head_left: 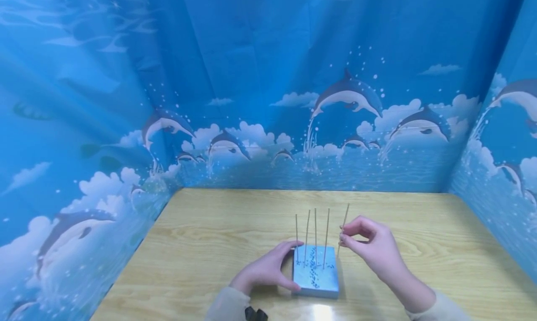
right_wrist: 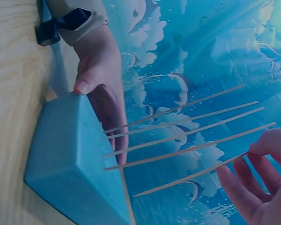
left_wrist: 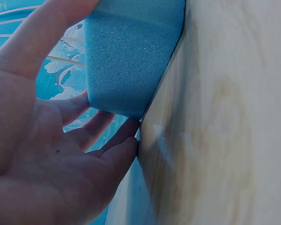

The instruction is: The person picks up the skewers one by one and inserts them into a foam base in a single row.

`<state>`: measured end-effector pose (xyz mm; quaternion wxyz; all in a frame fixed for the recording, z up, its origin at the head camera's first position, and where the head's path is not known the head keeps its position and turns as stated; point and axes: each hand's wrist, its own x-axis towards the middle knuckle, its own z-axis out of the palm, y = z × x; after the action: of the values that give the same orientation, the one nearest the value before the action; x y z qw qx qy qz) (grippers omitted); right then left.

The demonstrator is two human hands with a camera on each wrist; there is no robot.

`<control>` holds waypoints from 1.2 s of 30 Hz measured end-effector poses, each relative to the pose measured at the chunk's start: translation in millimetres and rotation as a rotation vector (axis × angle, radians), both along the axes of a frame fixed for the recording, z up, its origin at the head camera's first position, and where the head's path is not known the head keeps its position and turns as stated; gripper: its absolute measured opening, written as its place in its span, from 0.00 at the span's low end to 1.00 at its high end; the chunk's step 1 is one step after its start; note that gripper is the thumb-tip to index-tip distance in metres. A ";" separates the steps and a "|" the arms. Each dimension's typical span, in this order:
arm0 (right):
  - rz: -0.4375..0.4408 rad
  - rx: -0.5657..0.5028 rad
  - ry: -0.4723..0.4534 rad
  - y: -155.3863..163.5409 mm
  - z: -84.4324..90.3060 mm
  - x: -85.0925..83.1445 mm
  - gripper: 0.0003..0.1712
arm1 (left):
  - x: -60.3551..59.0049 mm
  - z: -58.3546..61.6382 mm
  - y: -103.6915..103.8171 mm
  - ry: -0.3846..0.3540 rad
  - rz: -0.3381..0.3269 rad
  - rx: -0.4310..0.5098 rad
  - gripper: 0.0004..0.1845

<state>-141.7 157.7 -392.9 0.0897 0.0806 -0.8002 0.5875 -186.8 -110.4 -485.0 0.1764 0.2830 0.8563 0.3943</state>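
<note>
A blue foam block lies on the table, its top dotted with many small holes in bands. Several thin wooden sticks stand upright in it, some leaning slightly. My left hand grips the block from its left side, thumb at the near edge and fingers at the far edge; the left wrist view shows the foam's side between them. To the right of the block, my right hand pinches another wooden stick between thumb and fingertips. Its pointed lower end is free, beside the block and apart from the foam.
The wood-grain table extends around the block on all sides. Blue curtains printed with dolphins and clouds hang behind the table and at both sides. A black strap piece sits at the left sleeve.
</note>
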 end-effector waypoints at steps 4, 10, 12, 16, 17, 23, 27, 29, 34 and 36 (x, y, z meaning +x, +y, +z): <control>0.005 -0.002 -0.021 -4.0 -6.5 -1.7 0.07 | 1.3 1.0 0.8 -0.007 0.004 -0.003 0.60; -0.001 0.008 -0.060 -8.9 -9.5 -2.4 0.08 | 1.9 -1.3 1.2 -0.013 0.009 -0.001 0.60; -0.006 0.013 -0.068 -9.8 -11.0 -3.0 0.08 | 1.7 -1.7 1.3 -0.015 0.009 -0.002 0.60; -0.012 0.012 -0.090 -10.7 -14.6 -4.1 0.08 | 1.2 -1.3 1.4 -0.012 0.005 -0.008 0.60; -0.014 0.010 -0.099 -11.0 -15.2 -4.4 0.08 | 1.0 -1.1 1.3 -0.011 0.004 -0.008 0.60; -0.011 0.012 -0.130 -11.7 -17.7 -6.4 0.09 | -0.3 0.2 0.9 -0.001 -0.002 -0.010 0.60; -0.007 0.013 -0.140 -12.1 -18.5 -7.0 0.09 | -0.5 1.1 0.3 0.012 -0.007 -0.013 0.60; -0.007 0.014 -0.138 -12.5 -18.9 -7.6 0.10 | -0.4 1.4 -0.1 0.010 -0.004 -0.014 0.60; -0.007 0.027 -0.126 -13.6 -20.1 -9.1 0.10 | 0.0 2.3 -0.4 -0.002 0.005 -0.017 0.60; -0.007 0.032 -0.129 -13.8 -20.7 -9.2 0.10 | 0.1 2.7 -0.1 0.001 0.004 -0.018 0.60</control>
<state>-150.9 143.9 -413.6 0.0389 0.0412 -0.8139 0.5783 -186.7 -110.5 -482.2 0.1777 0.2799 0.8605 0.3868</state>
